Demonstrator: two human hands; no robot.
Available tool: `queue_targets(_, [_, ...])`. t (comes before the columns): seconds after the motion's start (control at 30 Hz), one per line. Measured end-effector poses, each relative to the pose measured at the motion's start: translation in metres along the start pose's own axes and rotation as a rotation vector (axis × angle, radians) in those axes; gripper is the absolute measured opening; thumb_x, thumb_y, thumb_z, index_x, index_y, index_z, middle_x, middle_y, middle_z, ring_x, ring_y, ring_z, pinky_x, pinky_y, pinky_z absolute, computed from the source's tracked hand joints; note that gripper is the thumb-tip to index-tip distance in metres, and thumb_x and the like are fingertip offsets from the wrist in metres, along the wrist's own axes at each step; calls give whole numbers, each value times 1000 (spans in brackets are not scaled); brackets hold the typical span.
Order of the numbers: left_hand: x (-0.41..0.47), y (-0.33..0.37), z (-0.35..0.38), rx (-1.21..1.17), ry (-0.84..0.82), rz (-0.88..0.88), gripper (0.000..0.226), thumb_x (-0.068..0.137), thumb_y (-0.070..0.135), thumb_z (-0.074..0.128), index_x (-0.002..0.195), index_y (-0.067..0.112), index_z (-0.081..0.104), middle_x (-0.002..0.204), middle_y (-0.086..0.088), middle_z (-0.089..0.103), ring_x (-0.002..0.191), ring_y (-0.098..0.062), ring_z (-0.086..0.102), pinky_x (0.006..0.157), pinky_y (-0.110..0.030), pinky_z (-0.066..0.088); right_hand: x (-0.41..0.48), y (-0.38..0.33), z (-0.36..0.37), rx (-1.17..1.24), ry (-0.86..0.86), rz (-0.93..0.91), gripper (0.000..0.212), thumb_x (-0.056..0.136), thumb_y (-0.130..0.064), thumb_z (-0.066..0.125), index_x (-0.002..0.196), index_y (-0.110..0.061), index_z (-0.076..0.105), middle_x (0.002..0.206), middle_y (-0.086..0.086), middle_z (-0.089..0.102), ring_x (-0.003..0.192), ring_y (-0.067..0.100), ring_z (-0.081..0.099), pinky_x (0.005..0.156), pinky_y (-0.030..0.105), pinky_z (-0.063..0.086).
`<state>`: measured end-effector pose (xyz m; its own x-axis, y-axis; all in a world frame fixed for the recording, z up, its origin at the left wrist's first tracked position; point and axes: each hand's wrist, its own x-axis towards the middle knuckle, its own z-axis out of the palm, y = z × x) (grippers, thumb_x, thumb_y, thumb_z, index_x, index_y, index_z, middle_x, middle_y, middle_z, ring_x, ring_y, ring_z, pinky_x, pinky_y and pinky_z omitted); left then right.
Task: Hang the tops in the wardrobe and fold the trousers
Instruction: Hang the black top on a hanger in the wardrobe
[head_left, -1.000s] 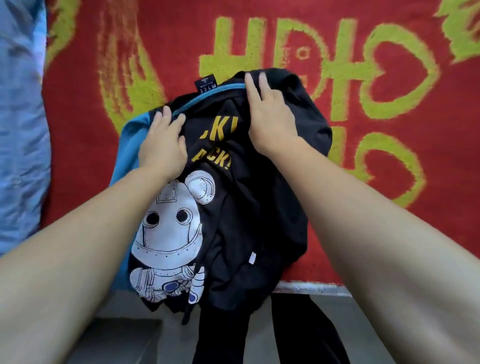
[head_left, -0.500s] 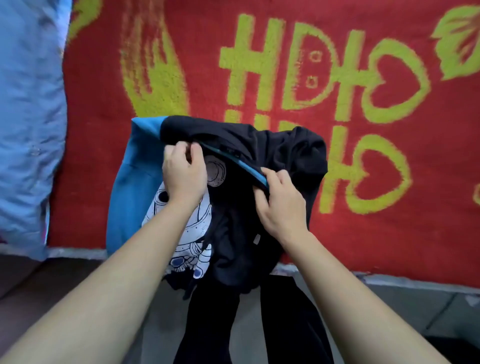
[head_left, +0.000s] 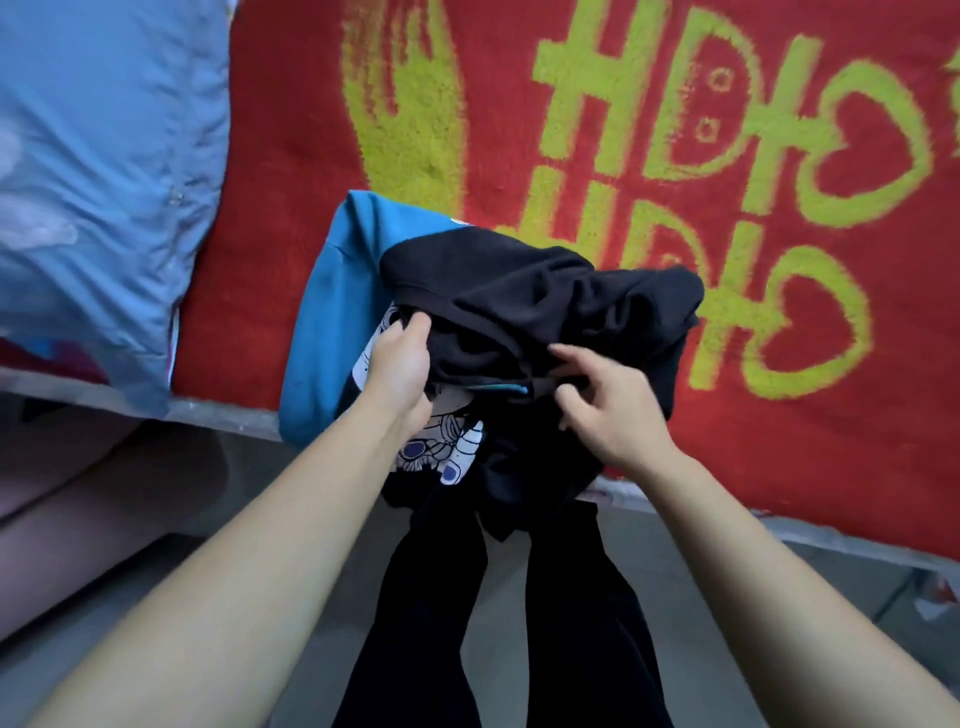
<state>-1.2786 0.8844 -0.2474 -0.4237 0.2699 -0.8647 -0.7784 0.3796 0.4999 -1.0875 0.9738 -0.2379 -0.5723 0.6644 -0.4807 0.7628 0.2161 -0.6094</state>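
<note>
A black top (head_left: 524, 312) with blue sleeves and a white astronaut print lies bunched at the near edge of the red blanket (head_left: 779, 415). My left hand (head_left: 400, 364) grips the black cloth at the left of the bunch, over the print. My right hand (head_left: 608, 405) pinches the blue-edged collar just to the right. Both hands hold the top's upper part folded down toward me. The top's lower part hangs over the bed edge, in front of my black trouser legs (head_left: 571, 597).
A light blue pillow (head_left: 93, 182) lies at the left on the bed. The red blanket carries large yellow-green lettering. The bed's grey edge (head_left: 223, 410) runs across below it, with grey floor (head_left: 753, 597) under my arms.
Both hands have pulled the top's collar from the far side down toward me, bunching the cloth. The view has shifted so the pillow shows more at the left.
</note>
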Motion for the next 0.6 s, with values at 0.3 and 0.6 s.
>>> queue_targets(0.3, [-8, 10, -56, -34, 105, 42, 35, 75, -1, 63, 107, 12, 58, 103, -9, 64, 95, -23, 61, 89, -42, 51, 50, -24, -30, -441, 163, -53, 59, 96, -30, 55, 150, -18, 36, 139, 14, 54, 123, 34, 53, 96, 43, 43])
queue_targets(0.6, [-42, -40, -50, 68, 105, -132, 118, 67, 33, 88, 152, 36, 6, 130, 22, 38, 99, -11, 56, 76, -36, 59, 25, -33, 2, -127, -367, 178, 44, 93, -22, 52, 136, -31, 54, 115, 1, 69, 97, 20, 67, 72, 23, 46])
